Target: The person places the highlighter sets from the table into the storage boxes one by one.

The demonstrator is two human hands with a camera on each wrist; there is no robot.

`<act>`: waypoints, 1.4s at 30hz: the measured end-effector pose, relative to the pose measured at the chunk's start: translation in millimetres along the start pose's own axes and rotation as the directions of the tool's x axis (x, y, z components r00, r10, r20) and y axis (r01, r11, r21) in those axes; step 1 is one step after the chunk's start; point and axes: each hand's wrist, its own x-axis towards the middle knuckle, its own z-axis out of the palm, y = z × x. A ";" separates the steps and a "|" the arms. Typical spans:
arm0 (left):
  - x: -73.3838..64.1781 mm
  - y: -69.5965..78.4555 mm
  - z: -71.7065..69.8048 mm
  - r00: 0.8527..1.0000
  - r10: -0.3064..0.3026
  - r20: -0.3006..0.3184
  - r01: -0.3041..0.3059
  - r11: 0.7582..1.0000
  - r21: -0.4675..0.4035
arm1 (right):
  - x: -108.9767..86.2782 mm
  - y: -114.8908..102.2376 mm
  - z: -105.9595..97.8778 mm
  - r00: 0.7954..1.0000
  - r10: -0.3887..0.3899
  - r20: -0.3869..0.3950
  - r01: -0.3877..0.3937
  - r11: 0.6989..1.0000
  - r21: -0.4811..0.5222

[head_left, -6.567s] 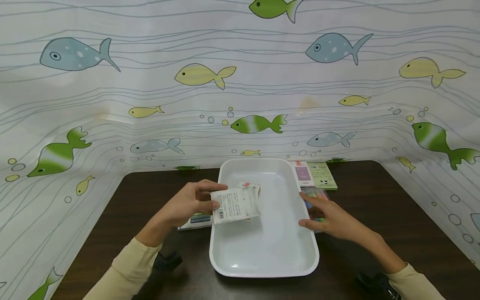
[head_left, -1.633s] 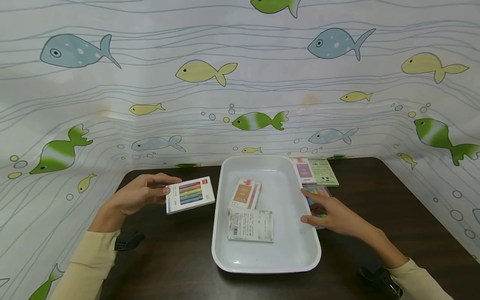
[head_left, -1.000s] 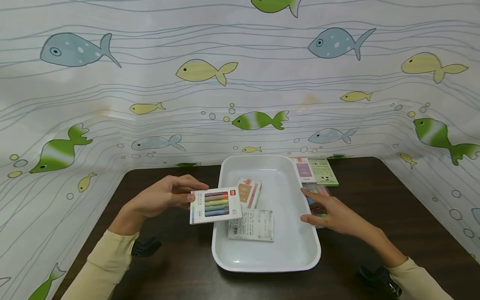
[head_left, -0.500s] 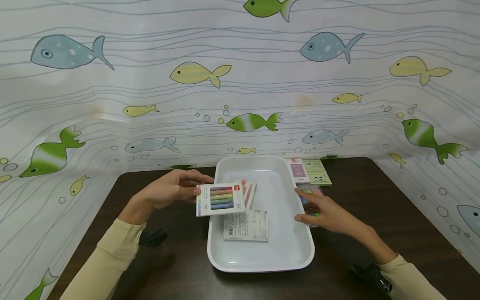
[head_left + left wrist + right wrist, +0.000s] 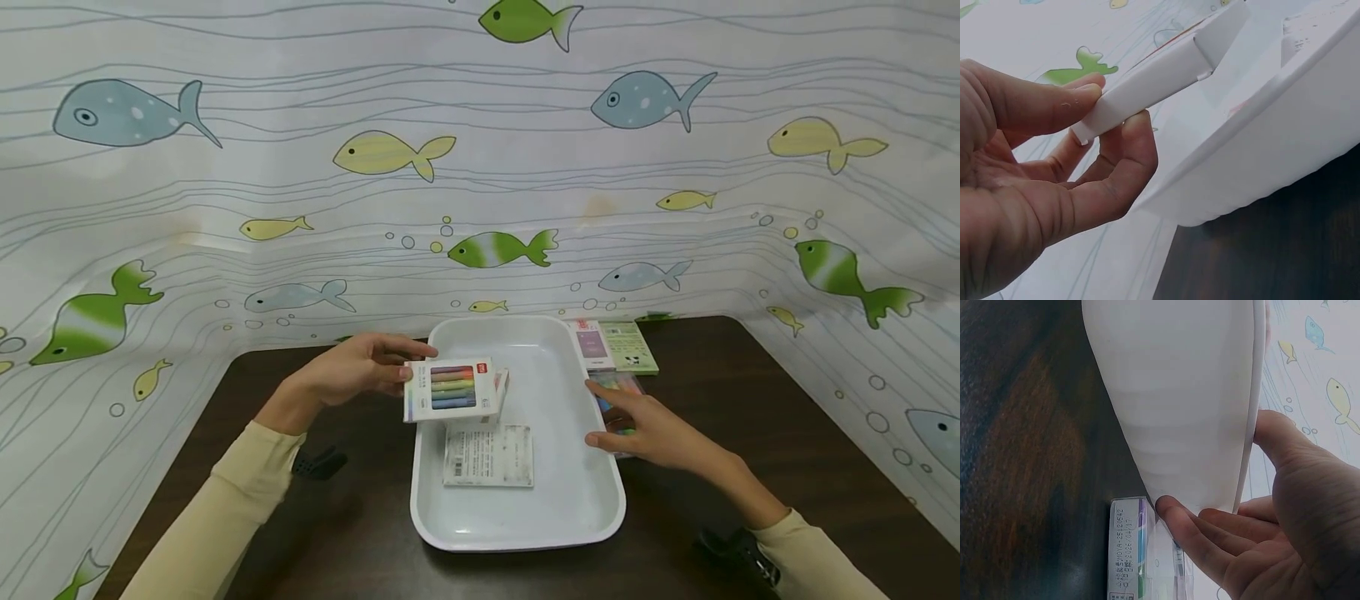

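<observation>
My left hand [image 5: 348, 371] pinches a white windowed box [image 5: 453, 387], thumb on one face and fingers on the other. Rainbow-coloured sticks show through its window. The box is over the left side of a white tray [image 5: 517, 537]. Below it, a box with a tan label [image 5: 503, 392] is mostly hidden, and a scuffed white box with printed text [image 5: 489, 465] lies flat on the tray's floor. At the tray's right side, my right hand [image 5: 645, 423] grips the rim, its thumb over the edge [image 5: 1275, 434] and fingers against the outer wall.
Right of the tray lie a box with a purple label [image 5: 592, 346], a pale green pack with a panda [image 5: 628, 346] and a clear colourful pack [image 5: 618, 385] partly behind my right hand. A fish-patterned sheet [image 5: 390, 75] borders the dark table [image 5: 352, 517].
My left hand has let go of the printed white box in the tray, taken up the windowed box and moved it right, over the tray. My right hand stays at the rim.
</observation>
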 end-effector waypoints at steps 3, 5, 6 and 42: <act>7.6 1.6 -0.2 1.000 0.000 0.006 0.000 1.000 0.014 | -0.5 -0.2 0.5 1.000 0.002 -0.002 -0.002 1.000 -0.005; 13.1 2.8 -0.3 1.000 0.001 0.013 -0.002 1.000 0.015 | -0.5 0.1 0.8 1.000 0.004 -0.004 -0.004 1.000 -0.007; 15.8 3.4 -0.6 1.000 0.005 0.015 -0.005 1.000 0.018 | -0.2 0.1 0.6 1.000 0.003 -0.001 -0.003 1.000 -0.006; 79.2 13.0 25.3 0.990 -0.127 -0.066 0.132 0.989 0.067 | 0.1 -1.5 0.9 0.999 0.051 -0.006 -0.051 0.999 -0.006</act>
